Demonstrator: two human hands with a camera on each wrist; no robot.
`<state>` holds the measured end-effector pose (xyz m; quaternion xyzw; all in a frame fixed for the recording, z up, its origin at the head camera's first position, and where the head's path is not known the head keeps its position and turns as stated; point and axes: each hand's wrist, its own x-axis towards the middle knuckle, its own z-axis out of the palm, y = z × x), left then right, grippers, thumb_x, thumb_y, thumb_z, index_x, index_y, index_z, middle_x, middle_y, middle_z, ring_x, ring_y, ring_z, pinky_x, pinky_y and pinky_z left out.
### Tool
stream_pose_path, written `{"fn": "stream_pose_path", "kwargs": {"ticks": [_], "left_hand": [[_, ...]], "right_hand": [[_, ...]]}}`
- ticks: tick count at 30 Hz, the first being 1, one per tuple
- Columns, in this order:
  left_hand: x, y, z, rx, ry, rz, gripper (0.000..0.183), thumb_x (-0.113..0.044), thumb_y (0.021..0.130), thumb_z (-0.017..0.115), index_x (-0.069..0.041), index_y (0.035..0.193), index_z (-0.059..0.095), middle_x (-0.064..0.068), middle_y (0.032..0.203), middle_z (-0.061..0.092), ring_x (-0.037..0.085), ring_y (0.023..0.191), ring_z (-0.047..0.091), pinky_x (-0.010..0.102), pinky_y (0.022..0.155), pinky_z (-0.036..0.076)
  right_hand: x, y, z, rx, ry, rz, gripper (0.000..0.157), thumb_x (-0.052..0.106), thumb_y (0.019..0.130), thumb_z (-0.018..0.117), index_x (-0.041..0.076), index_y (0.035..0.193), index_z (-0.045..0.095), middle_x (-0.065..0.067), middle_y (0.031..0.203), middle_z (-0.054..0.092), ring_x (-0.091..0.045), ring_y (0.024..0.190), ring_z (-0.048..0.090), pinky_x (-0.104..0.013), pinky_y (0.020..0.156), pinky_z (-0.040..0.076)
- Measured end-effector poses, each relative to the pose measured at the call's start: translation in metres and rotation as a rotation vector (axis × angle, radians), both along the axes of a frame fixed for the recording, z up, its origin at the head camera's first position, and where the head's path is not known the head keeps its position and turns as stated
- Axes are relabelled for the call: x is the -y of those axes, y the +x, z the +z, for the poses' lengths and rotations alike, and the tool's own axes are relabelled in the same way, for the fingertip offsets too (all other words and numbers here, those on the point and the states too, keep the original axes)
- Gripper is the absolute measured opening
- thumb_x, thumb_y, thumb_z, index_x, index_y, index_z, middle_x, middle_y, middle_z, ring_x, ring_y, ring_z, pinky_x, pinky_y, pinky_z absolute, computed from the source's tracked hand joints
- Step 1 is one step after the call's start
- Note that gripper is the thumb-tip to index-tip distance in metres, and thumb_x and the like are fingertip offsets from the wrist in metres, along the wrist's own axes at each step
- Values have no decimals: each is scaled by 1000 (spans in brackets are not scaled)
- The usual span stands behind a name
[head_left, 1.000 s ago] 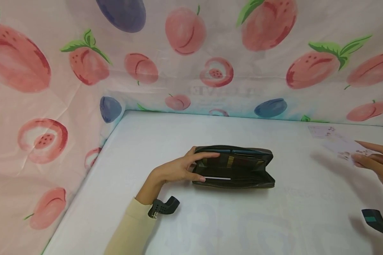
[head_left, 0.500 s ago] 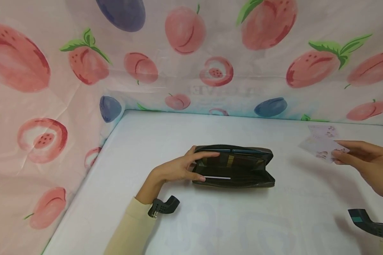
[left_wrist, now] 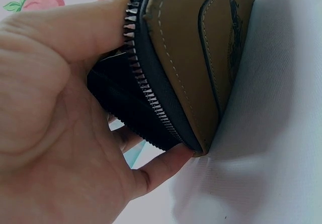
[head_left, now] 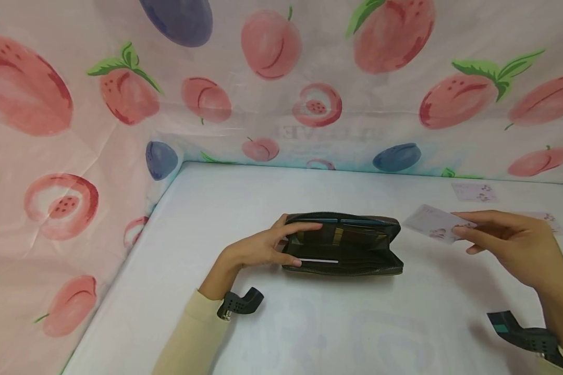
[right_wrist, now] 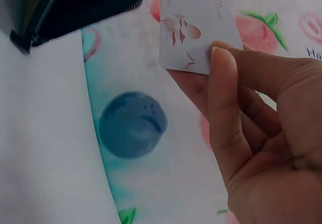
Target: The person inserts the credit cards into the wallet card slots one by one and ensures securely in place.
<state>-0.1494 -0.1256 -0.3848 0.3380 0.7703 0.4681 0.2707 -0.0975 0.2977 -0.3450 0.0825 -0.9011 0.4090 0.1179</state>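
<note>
A dark zip wallet (head_left: 342, 245) stands on the white table with its mouth unzipped and gaping upward. My left hand (head_left: 265, 247) grips its left end, thumb on the near edge and fingers at the far edge. Brown stitched leather and metal zip teeth (left_wrist: 146, 88) show in the left wrist view. A white card edge (head_left: 319, 261) pokes up inside, near the front side. Just right of the wallet, my right hand (head_left: 511, 242) pinches a pale VIP card (right_wrist: 193, 30) between thumb and fingers, above the table and apart from the wallet.
Two more pale cards lie on the table: one card (head_left: 475, 192) near the back edge, another card (head_left: 546, 220) partly hidden behind the right hand. Fruit-print cloth (head_left: 262, 104) hangs behind and to the left. Each wrist wears a black camera mount (head_left: 241, 302).
My right hand has carried the pinched card leftward toward the wallet, uncovering the cards on the table. The left hand and the wallet have stayed in place.
</note>
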Motion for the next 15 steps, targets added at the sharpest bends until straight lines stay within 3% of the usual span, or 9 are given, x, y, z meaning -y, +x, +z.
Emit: {"fn": "stream_pose_path", "kwargs": {"ticks": [9,15], "left_hand": [[0,0,0,6,-3,9,72,-24,86,74,-42,145,37,10,132,19,15,61,27,29,62,32],[0,0,0,1,-6,14,72,-25,85,75,-42,145,38,9,136,20,21,94,39,33,71,36]], "right_hand": [[34,5,6,2,-52,143,24,-4,81,73,5,104,73,6,94,70,-13,68,67,-19,62,51],[53,7,5,-43,-5,154,25,1,79,77,14,100,77,5,90,72,-4,79,64,-13,70,44]]}}
